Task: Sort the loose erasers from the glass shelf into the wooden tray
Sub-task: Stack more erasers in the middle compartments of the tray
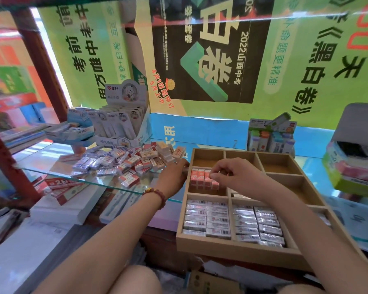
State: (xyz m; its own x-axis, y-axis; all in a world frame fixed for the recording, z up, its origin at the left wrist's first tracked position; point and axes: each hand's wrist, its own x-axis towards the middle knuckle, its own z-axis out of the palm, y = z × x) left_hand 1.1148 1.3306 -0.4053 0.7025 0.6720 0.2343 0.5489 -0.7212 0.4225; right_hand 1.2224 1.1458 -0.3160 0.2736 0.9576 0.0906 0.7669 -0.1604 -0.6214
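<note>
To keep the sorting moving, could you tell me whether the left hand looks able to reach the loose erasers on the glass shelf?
Probably yes: the left hand sits at the wooden tray's left wall, right beside the loose erasers on the glass shelf, with nothing visible between them.

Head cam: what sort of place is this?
Probably a stationery shop: a heap of wrapped erasers lies on the glass shelf, a branded display box stands behind it, and exam-book posters cover the back wall.
</note>
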